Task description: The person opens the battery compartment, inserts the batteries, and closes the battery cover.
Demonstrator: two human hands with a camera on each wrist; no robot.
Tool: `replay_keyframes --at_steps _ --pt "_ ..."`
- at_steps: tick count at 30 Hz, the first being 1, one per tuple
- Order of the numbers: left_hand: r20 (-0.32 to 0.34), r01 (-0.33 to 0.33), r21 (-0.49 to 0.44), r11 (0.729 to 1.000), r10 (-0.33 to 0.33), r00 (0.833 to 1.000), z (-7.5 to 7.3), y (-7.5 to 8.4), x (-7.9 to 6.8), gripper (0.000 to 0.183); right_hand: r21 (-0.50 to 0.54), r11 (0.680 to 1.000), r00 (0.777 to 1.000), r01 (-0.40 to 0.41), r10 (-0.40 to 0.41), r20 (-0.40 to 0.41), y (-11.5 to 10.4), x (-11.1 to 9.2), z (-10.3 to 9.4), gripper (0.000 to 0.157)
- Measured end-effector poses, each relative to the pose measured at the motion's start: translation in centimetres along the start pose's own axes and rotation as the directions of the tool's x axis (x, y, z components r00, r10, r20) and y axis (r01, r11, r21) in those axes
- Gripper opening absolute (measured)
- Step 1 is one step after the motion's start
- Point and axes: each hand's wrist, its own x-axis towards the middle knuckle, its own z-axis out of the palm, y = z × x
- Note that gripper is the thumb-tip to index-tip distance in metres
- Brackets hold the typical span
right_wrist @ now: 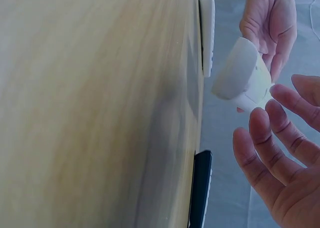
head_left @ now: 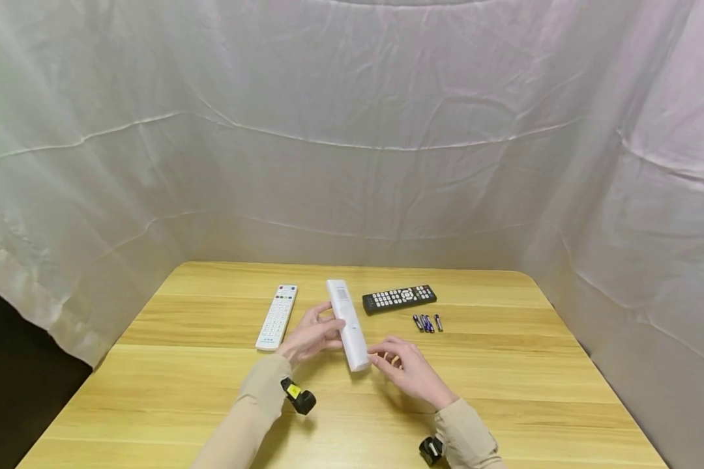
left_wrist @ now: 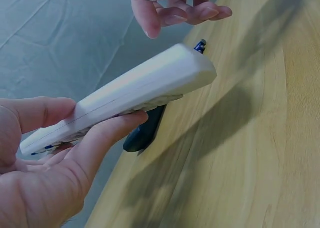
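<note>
My left hand (head_left: pixel 311 339) grips a white remote control (head_left: pixel 354 342) by its sides above the table. Its back faces up with a printed label, and its buttons face down, as the left wrist view shows. Just off the remote's near end is my right hand (head_left: pixel 409 372), fingers loosely bent and holding nothing. In the left wrist view a gap shows between the right fingers (left_wrist: pixel 145 17) and the remote (left_wrist: pixel 150 77). The right wrist view shows the remote's blunt end (right_wrist: pixel 237 70) near those fingertips.
Another white remote (head_left: pixel 278 317) lies button side up on the wooden table (head_left: pixel 182 365), left of my left hand. Beyond the held remote is a black remote (head_left: pixel 400 298). Several small blue batteries (head_left: pixel 426 324) lie in front of it. Grey curtains (head_left: pixel 352 182) surround the table.
</note>
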Motion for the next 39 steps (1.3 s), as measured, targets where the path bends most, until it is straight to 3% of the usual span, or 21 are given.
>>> replay_keyframes --at_steps 15,24,39 --pt "-0.169 0.034 0.053 0.998 -0.024 0.985 0.6 -0.3 -0.2 0.052 -0.019 1.0 1.0 0.003 -0.003 0.001 0.2 0.0 0.0 0.025" --pt "-0.195 0.014 0.098 0.995 0.006 0.981 0.9 -0.5 -0.6 0.052 -0.061 0.996 0.998 0.062 -0.063 -0.002 0.3 0.5 -0.1 0.026" --pt "-0.206 -0.023 0.05 0.998 0.033 0.978 1.0 -1.0 -0.6 0.051 -0.25 0.962 0.993 0.108 -0.114 -0.01 -0.8 2.0 -0.2 0.039"
